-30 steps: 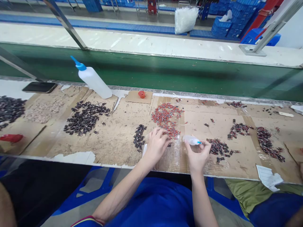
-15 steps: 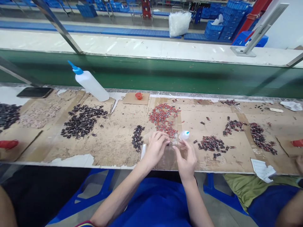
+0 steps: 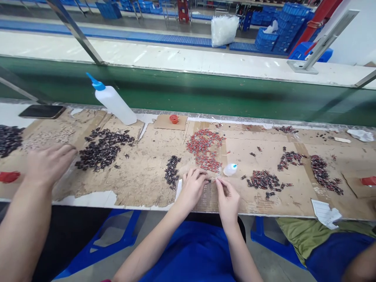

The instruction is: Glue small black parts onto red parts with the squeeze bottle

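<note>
My left hand is curled at the bench's near edge, its fingertips pinched on a small dark part. Right beside it, my right hand pinches toward the same spot, fingers together on something too small to name. A small clear dropper bottle with a blue tip lies on the cardboard just beyond my right hand, free of it. A heap of red parts lies just beyond my hands. Left of my left hand sits a small pile of dark parts.
A co-worker's hand and forearm reach in from the left beside a large dark pile. A big squeeze bottle leans at the back by a red cap. More dark piles lie right. A green conveyor runs behind.
My right hand let go of the small dropper bottle, which now lies on the cardboard, and moved in to my left hand. A co-worker's arm has come in at the left.
</note>
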Tool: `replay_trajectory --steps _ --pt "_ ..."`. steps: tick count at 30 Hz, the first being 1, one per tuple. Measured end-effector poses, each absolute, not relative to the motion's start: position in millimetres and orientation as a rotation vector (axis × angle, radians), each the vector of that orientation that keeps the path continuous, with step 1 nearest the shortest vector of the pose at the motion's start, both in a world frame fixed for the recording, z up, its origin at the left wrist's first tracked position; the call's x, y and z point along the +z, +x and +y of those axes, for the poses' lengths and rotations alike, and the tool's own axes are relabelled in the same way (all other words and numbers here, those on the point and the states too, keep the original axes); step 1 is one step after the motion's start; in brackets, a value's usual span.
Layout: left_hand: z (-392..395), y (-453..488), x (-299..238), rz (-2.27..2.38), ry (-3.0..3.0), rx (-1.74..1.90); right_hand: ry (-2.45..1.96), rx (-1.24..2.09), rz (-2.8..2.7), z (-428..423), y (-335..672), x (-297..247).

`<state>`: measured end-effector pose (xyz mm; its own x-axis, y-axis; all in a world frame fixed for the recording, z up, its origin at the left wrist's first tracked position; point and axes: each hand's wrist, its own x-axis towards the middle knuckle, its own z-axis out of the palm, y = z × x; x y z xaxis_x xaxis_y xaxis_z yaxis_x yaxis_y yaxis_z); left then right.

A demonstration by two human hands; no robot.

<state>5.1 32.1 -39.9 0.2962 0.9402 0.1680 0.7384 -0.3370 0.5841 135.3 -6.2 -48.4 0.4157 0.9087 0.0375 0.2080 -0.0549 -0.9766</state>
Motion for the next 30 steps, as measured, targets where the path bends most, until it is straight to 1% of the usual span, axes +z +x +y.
replay_trajectory --steps 9,14,20,25,30 --pt "29 3 -31 1.389 2.069 0.823 -1.487 0.935 -0.888 -6 127 -38" --pt "25 3 -31 1.365 1.919 0.979 -1.445 0.926 -0.909 -9 123 -34" --pt "23 3 -20 1.199 1.705 1.116 -1.441 0.731 -0.996 -13 120 -33" --pt "21 5 -12 1.156 1.557 1.136 -1.445 0.528 -1.14 -14 124 -37" --pt "21 7 -8 1.184 1.508 1.109 -1.401 0.368 -1.286 -10 126 -30"
